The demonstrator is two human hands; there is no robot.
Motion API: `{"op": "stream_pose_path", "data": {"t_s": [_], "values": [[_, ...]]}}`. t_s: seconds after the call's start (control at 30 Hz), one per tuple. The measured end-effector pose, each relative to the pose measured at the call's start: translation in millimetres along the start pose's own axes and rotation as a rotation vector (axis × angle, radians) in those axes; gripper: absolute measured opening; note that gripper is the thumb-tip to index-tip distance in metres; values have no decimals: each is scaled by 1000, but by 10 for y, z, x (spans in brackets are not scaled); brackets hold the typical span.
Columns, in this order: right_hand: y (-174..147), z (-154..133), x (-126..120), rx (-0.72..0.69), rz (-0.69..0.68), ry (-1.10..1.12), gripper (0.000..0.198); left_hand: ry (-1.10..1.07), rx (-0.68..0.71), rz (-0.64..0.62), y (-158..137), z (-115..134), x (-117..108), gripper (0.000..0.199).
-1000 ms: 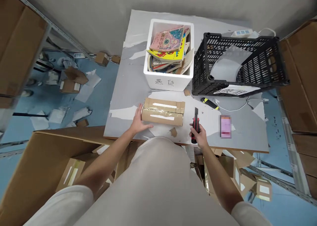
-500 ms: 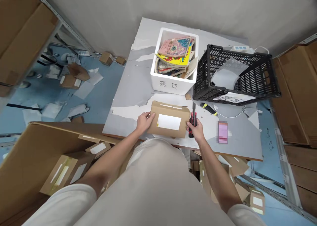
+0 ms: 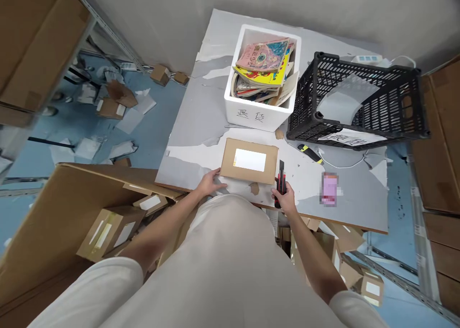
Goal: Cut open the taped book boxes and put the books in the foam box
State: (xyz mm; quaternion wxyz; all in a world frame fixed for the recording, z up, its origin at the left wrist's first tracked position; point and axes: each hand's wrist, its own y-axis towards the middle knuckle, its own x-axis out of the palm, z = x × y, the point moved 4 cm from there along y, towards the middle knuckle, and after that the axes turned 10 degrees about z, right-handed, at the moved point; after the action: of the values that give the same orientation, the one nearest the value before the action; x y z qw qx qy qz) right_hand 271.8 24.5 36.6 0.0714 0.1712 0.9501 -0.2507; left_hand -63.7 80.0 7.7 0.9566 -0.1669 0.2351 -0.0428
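Observation:
A brown cardboard box (image 3: 248, 173) with a white label on top lies flat on the table. At its near left corner is my left hand (image 3: 212, 183), thumb and fingers apart, holding nothing; I cannot tell whether a fingertip touches the box. My right hand (image 3: 285, 198) grips a red and black utility knife (image 3: 281, 184) just right of the box, with the blade end pointing away from me. A second cutter, yellow and black (image 3: 309, 153), rests on the table beyond it.
A white foam box (image 3: 255, 119) of books stands behind the cardboard box. Beside it is a black plastic crate (image 3: 305, 131) with sheets inside. A pixelated pink item (image 3: 329, 189) lies on the table (image 3: 194, 122) at right. A large open carton (image 3: 46, 208) of parcels stands at left.
My left hand has let go of the cardboard box, which now lies flat, farther from me. My right hand has drawn slightly back from its edge, still holding the utility knife.

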Motion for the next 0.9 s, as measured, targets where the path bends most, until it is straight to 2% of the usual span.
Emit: {"op": "stream_pose_path", "data": {"t_s": [0.13,0.27,0.37,0.5,0.6,0.67,0.77,0.83,0.9], "values": [[-1,180,112,13,143,-129,49,-103,-33,47,-15,-105,138,70],[22,103,175,-26,263,-134,45,-155,8,100,-4,-4,150,61],[-42,-58,92,-50,289,-156,45,-71,86,143,-84,194,-13,52],[-62,-389,-76,-161,358,-245,46,59,128,293,-109,566,-272,40],[92,-628,-83,-244,390,-352,45,185,105,367,43,800,-324,42],[237,-737,-24,-284,365,-443,43,266,119,336,167,899,-281,43],[386,-833,53,-339,325,-578,41,357,233,286,236,967,-187,46],[398,-893,60,-375,313,-652,41,389,386,321,176,981,-130,60],[341,-998,58,-432,296,-721,43,388,592,276,76,974,-22,54]]}}
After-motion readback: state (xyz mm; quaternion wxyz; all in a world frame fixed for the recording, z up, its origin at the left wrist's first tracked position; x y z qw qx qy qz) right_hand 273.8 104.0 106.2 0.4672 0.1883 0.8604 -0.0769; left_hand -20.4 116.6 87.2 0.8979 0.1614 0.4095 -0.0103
